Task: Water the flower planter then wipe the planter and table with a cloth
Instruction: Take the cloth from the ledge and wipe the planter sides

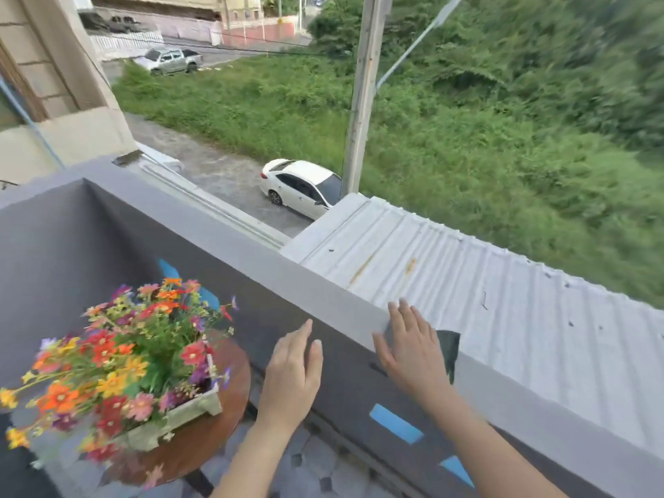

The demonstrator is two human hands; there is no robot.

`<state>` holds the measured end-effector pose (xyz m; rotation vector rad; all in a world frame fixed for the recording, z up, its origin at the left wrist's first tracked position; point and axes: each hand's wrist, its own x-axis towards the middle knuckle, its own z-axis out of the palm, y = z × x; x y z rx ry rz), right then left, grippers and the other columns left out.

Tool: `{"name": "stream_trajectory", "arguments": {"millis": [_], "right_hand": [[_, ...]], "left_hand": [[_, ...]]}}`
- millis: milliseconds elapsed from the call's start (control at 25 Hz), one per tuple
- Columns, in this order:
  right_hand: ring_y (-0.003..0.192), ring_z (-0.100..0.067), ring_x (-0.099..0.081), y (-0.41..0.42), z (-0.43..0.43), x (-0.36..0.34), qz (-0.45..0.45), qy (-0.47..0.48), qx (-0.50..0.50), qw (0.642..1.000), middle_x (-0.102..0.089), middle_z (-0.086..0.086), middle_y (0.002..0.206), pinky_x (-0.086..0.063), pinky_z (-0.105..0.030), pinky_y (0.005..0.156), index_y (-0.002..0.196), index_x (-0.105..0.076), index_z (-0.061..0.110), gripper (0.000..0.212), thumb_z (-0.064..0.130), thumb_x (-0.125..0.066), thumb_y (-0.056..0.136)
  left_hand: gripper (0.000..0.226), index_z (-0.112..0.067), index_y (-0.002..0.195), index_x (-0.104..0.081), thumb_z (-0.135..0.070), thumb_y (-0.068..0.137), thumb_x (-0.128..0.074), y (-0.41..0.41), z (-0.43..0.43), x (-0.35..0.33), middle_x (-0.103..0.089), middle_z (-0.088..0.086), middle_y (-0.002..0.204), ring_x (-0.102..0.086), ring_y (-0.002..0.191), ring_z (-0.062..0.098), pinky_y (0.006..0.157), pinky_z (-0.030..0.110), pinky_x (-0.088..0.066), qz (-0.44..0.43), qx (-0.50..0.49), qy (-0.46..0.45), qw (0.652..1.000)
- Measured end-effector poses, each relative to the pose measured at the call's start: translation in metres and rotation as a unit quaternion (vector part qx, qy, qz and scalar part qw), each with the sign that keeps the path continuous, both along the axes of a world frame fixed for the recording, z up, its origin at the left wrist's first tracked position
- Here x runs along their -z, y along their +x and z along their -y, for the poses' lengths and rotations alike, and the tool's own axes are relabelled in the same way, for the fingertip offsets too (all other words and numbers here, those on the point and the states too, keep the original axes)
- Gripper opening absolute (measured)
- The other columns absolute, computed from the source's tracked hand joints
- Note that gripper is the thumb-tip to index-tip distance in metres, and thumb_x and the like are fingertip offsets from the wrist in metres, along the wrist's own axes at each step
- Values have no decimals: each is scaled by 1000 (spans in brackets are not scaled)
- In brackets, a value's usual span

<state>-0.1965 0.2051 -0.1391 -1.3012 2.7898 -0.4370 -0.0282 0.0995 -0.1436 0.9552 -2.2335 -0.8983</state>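
Note:
A pale rectangular planter (187,416) full of red, orange, yellow and purple flowers stands on a round brown table (235,379) at the lower left. A dark cloth (449,354) lies draped over the top of the grey balcony wall (251,253). My right hand (409,348) lies flat with straight fingers on the wall top, over the cloth's left part. My left hand (293,375) hovers open and holds nothing, in front of the wall's inner face, right of the table.
The grey wall runs diagonally from upper left to lower right. Beyond it lie a white corrugated roof (503,310), a street with a white car (301,186), a pole and grass. Blue tape marks (395,424) sit on the wall's inner face. Tiled floor lies below.

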Motion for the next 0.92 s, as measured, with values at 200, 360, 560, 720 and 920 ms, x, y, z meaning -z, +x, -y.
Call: {"name": "stream_trajectory", "arguments": {"millis": [200, 360, 560, 720, 920], "right_hand": [[145, -28, -22, -96, -32, 44, 47, 72, 70, 994, -24, -11, 157, -22, -41, 113, 149, -23, 12, 64, 49, -28, 97], [135, -27, -38, -140, -38, 70, 86, 135, 66, 985, -42, -8, 147, -32, -38, 106, 148, -23, 11, 68, 55, -31, 96], [106, -25, -52, -157, -37, 85, 150, 101, 26, 983, -59, -4, 111, -45, -36, 86, 113, -57, 13, 42, 48, -42, 95], [83, -25, -54, -147, -38, 85, 191, -30, 21, 981, -57, -2, 87, -45, -36, 68, 89, -49, 13, 20, 31, -46, 97], [63, -17, -54, -126, -27, 43, 261, -135, -55, 954, -56, 2, 67, -42, -31, 59, 89, -45, 19, 13, 29, -46, 97]], "left_hand": [[46, -11, 137, -43, -35, 98, -41, -111, -16, 44, -52, 6, 131, -44, 123, 19, 101, 31, -36, 109, 70, 68, 989], [45, -8, 121, -49, -44, 95, -44, -179, -27, 59, -52, 8, 121, -44, 113, 21, 89, 26, -35, 191, 54, 85, 977], [44, -6, 119, -45, -36, 89, -60, -215, -39, 65, -57, 9, 114, -54, 106, 27, 76, 26, -37, 212, -2, 145, 966], [31, -16, 81, -43, -44, 93, -48, -211, -46, 63, -54, 1, 77, -55, 76, 22, 60, 31, -35, 182, -6, 145, 973], [34, -14, 97, -52, -47, 90, -54, -168, -34, 30, -62, -3, 75, -60, 68, 13, 60, 28, -49, 24, 16, 279, 960]]}}
